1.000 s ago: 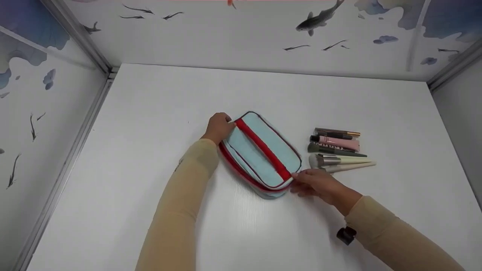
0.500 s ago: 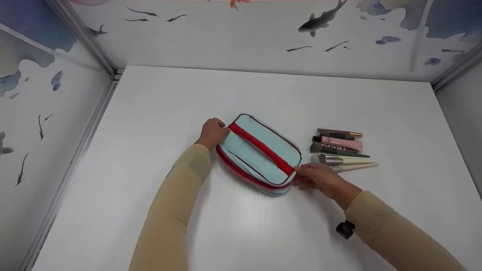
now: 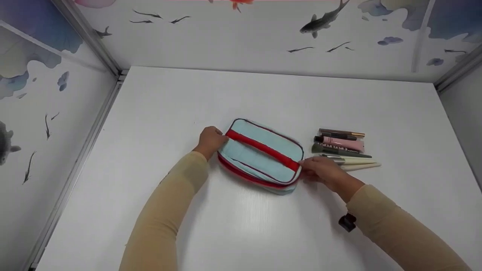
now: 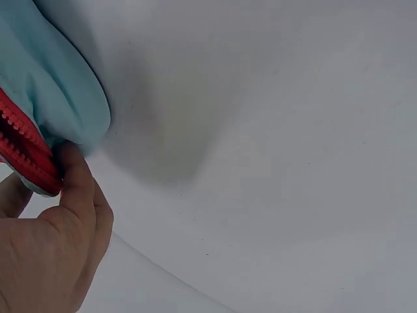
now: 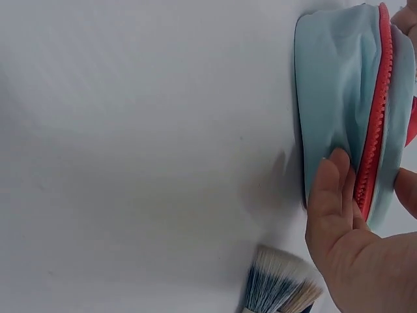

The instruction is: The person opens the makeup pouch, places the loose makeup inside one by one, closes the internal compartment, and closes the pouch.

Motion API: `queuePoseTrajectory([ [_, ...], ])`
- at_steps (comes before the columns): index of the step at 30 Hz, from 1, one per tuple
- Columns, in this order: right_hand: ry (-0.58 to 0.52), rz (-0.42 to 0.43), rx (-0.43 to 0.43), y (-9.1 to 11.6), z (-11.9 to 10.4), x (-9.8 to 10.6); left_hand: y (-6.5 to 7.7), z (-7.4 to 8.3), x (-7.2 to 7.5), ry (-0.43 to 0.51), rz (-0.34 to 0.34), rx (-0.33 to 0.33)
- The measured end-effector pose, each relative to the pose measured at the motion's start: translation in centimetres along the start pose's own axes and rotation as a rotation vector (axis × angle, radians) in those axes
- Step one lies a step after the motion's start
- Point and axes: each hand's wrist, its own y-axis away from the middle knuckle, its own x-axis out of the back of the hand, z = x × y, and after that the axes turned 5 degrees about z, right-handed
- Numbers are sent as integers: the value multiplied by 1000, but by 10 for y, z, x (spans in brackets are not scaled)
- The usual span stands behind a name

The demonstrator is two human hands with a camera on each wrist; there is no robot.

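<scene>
A light blue cosmetic bag with dark red piping lies mid-table, a red strap running along its lid. My left hand pinches the bag's left end. In the left wrist view, thumb and fingers hold the rim by the red zipper, whose teeth stand parted there. My right hand grips the opposite end near the strap's end. Seen from the right wrist, its thumb lies on the lid side and its fingers on the blue side wall, with the zipper between them. The bag's inside is hidden.
Right of the bag lie a pink tube, slim dark pencil-like sticks, a green-tipped brush and pale-handled brushes, partly behind my right hand. White panels with painted fish border the table at the back and sides.
The bag has turned counterclockwise: its left end has come nearer and to the left, its right end has gone slightly away and right. Both hands moved with it, still holding.
</scene>
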Motion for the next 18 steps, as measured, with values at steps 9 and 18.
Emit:
queuePoseTrajectory([
  [9, 103, 26, -10, -3, -6, 3, 14, -8, -3, -8, -8, 9],
  [18, 181, 49, 12, -6, -11, 4, 28, -19, -3, -26, -13, 2],
])
